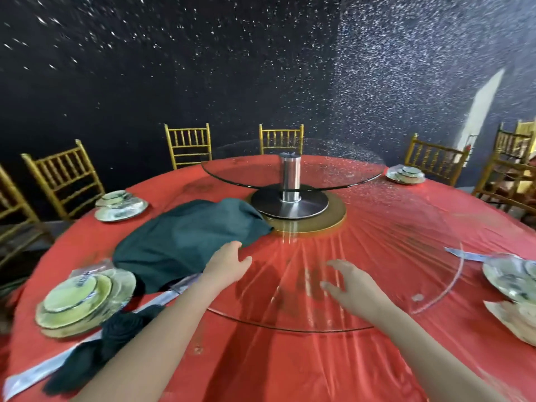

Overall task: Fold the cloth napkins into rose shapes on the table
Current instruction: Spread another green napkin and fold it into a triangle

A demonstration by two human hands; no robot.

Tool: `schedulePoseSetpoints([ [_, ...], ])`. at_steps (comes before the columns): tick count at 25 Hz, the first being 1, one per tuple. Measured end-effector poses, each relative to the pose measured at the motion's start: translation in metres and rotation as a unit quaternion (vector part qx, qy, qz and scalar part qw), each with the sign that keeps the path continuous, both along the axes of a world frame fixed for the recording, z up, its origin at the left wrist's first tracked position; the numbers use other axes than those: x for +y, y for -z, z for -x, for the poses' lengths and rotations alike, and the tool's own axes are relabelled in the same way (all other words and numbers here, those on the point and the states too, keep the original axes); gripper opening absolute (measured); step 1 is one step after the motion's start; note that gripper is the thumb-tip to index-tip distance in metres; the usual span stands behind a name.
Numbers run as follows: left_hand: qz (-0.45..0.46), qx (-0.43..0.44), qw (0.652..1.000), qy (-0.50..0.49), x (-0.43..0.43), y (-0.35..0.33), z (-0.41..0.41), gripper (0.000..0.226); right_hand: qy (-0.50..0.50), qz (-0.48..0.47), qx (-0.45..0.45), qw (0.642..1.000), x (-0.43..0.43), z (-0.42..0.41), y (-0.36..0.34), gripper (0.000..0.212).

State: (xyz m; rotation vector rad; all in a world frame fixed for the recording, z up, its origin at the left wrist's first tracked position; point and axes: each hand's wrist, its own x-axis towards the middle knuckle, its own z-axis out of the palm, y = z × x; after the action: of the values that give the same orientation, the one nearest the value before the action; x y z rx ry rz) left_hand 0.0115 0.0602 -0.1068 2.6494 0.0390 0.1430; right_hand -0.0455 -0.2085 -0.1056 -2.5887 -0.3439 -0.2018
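Left hand, right hand relaxed; one rose napkin.

The left hand and right hand are bare; the left forearm and right forearm are bare to the lower edge

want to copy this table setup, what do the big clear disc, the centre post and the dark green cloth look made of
Clear disc: likely glass, glossy; tablecloth shows through, edge glints.
Centre post: brushed metal, probably steel; silvery sheen.
Dark green cloth: matte fabric, soft folds; fibre unclear.
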Motion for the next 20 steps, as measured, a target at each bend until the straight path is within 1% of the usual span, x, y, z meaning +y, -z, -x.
schedulePoseSetpoints([
  [4, -0.122, 0.038, 0.992, 0.012, 0.025, 0.022, -0.013, 0.063, -0.019, 0.018, 0.012, 1.000, 0.009, -0.012, 0.011, 0.047],
  [7, -0.164, 0.042, 0.986, -0.003, 0.026, 0.035, -0.017, 0.062, -0.015, 0.035, 0.020, 0.999, 0.000, -0.013, 0.018, 0.047],
  [9, -0.170, 0.024, 0.985, 0.004, 0.016, 0.038, -0.014, 0.061, -0.009, 0.037, 0.023, 0.999, -0.006, -0.014, 0.022, 0.047],
  [13, -0.164, 0.011, 0.985, 0.057, -0.024, 0.029, 0.001, 0.061, 0.004, 0.036, 0.028, 0.999, -0.009, -0.012, 0.022, 0.046],
  [18, -0.167, 0.017, 0.979, 0.119, -0.085, 0.019, 0.030, 0.055, 0.024, 0.030, 0.015, 0.999, -0.020, 0.000, 0.017, 0.040],
  [20, -0.142, 0.023, 0.978, 0.148, -0.108, 0.014, 0.040, 0.052, 0.044, 0.038, 0.015, 0.998, -0.032, 0.004, 0.016, 0.039],
])
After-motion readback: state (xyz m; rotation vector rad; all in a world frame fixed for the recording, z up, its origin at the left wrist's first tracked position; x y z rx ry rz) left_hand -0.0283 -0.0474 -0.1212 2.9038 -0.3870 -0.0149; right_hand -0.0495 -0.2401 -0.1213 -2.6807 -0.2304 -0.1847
